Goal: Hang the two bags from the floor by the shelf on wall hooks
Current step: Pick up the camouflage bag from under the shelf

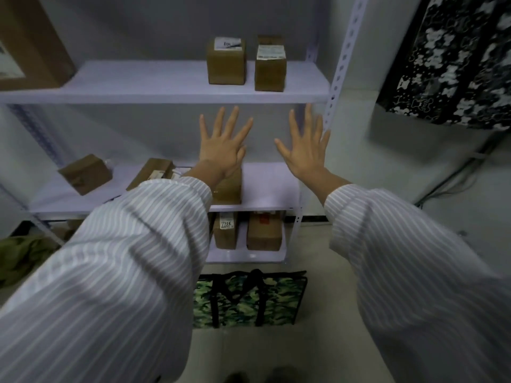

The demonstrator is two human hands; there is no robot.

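Note:
A green camouflage bag [249, 299] with black straps stands on the floor against the foot of the white shelf [166, 84]. A black bag with a white pattern [453, 59] hangs on the wall at the upper right; its hook is out of sight. My left hand [224, 145] and my right hand [307, 147] are both raised in front of the shelf's middle level, fingers spread wide, holding nothing. They are well above the camouflage bag. Striped sleeves cover both arms.
Several brown cardboard boxes [226, 62] sit on the shelf's levels. An olive cloth bundle [22, 255] lies on the floor at the left. Cables [453, 178] run down the right wall. Pale floor spreads in front of the shelf.

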